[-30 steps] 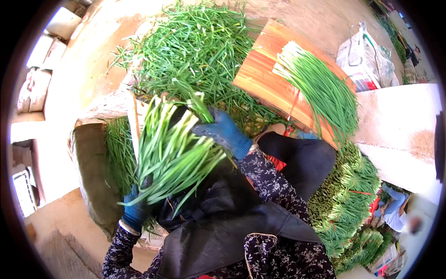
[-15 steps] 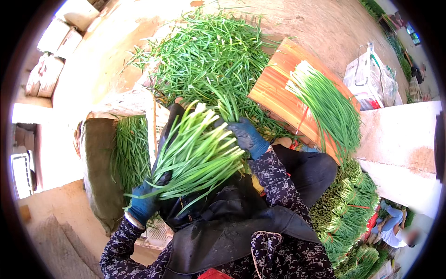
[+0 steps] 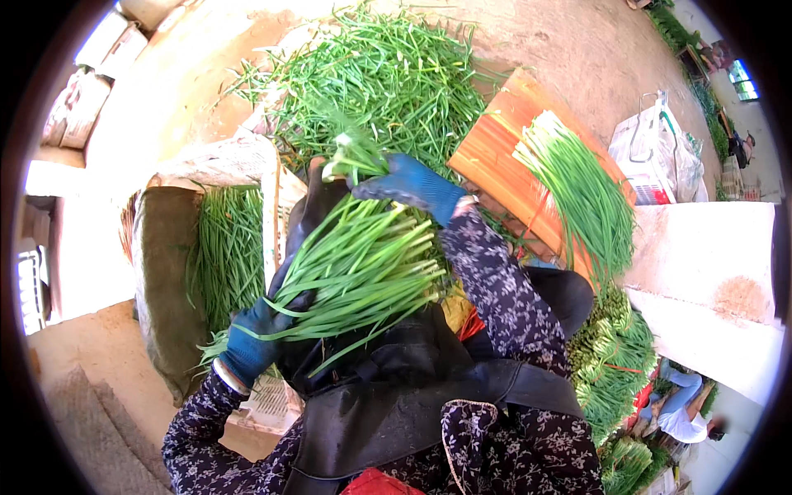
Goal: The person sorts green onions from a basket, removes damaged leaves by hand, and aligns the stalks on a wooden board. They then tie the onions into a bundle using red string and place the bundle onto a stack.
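Observation:
In my left hand (image 3: 254, 337), gloved in blue, lies a loose bunch of garlic chives (image 3: 363, 268), gripped near its leafy end. The pale cut ends of that bunch fan out to the right over my dark apron (image 3: 412, 351). My right hand (image 3: 421, 188), also gloved, is closed on a small clump of chives (image 3: 356, 155) just beyond the bunch. Motion blurs the leaves of this clump. Behind it spreads a big loose pile of chives (image 3: 379, 82).
On the right, a wooden board (image 3: 487, 136) bears a neat chive bunch (image 3: 577, 198). Tied bunches (image 3: 615, 363) are stacked below it. A lined crate (image 3: 169, 272) with chives stands left. Farther right are a white basket (image 3: 639, 161), a pale ledge (image 3: 701, 264) and a seated person (image 3: 683, 417).
My right hand has moved up and left, carrying the small clump away from the bunch toward the pile. My left hand has shifted slightly left and still holds its bunch.

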A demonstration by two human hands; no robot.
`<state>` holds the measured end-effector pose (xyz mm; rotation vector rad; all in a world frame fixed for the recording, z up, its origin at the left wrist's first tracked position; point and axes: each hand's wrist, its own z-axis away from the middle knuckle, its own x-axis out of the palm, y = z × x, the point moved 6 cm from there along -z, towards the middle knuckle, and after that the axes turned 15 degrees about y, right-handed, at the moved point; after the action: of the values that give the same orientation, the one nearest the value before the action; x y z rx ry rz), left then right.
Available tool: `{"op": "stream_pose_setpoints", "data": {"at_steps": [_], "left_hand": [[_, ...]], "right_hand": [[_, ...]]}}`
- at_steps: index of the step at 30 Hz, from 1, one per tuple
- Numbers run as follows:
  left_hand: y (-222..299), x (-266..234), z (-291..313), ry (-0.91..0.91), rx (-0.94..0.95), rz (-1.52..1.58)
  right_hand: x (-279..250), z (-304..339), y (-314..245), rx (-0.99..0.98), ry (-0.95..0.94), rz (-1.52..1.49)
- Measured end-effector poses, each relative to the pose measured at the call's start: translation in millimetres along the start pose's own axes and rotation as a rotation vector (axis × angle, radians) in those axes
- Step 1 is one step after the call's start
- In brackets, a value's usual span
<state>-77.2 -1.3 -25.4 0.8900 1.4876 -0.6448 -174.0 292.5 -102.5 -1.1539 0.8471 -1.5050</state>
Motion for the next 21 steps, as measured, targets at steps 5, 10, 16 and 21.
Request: {"op": "stream_pose_setpoints", "data": {"at_steps": [5, 10, 16, 21], "left_hand": [[-1.3, -5.7, 1.3, 0.017, -0.071, 0.086], [-1.1, 5.7, 4.5, -0.007, -0.135, 0.135], [4.7, 1.3, 10.6, 0.007, -0.192, 0.160], [10.4, 14.6, 26.6, -0.044, -0.256, 0.094]], "right_hand": [[-53.9, -4.0, 24.1, 0.034, 0.433, -0.053], [-140.7, 68.4, 74.0, 0.205, 0.694, -0.174], [-25.8, 134.7, 87.0, 0.236, 0.364, -0.321], [-30.2, 137.4, 93.6, 0.325, 0.596, -0.543]]}}
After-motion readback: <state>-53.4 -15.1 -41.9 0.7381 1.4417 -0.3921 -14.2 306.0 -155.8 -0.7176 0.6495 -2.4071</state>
